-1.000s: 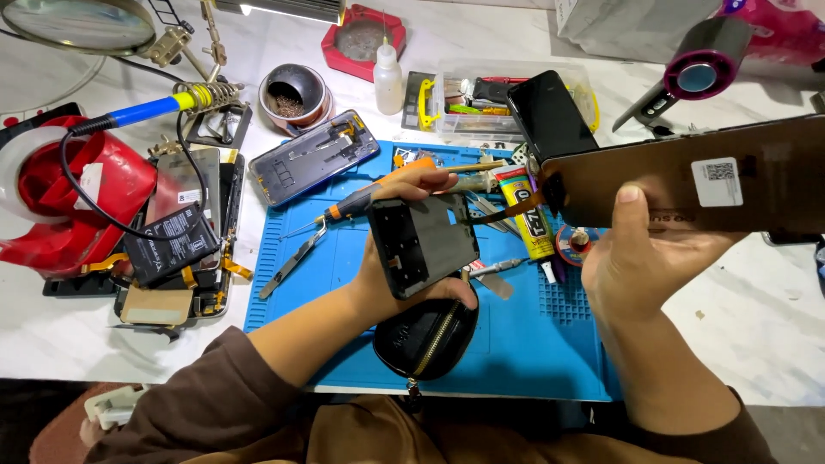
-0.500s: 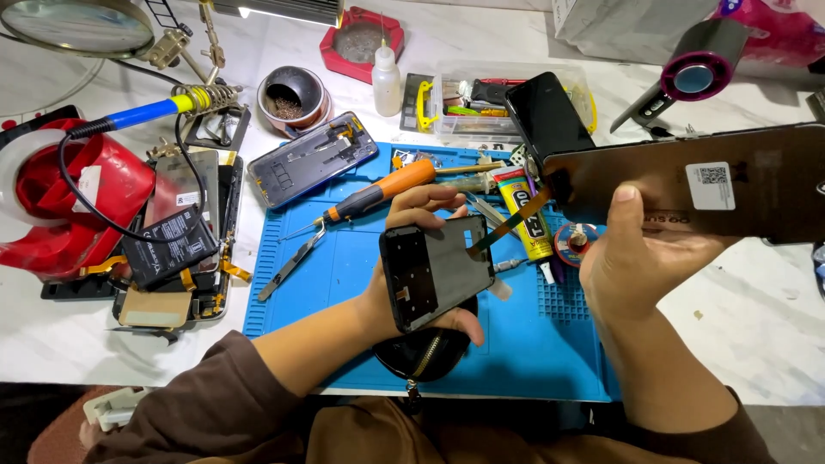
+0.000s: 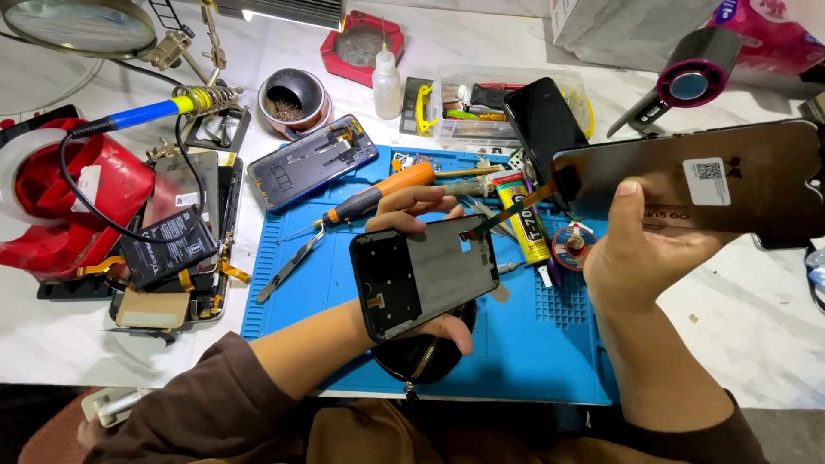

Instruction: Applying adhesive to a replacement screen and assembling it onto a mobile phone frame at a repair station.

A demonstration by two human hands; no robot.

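Black rectangular phone frame [image 3: 425, 283], clamped in left hand [image 3: 412, 258] fingers, has tilted flatter over blue silicone mat [image 3: 533, 344]; right hand [image 3: 640, 253] fingers still pinch dark glossy screen panel [image 3: 730, 185], flex strip [image 3: 503, 216] linking them.

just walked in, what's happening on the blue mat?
A person is working on a phone over the blue silicone repair mat. The left hand holds a dark rectangular phone frame, inner side up. The right hand holds a dark glossy display panel raised beside it. An orange flex ribbon runs from the panel toward the frame. An orange-handled screwdriver, metal tweezers and a yellow glue tube lie on the mat.
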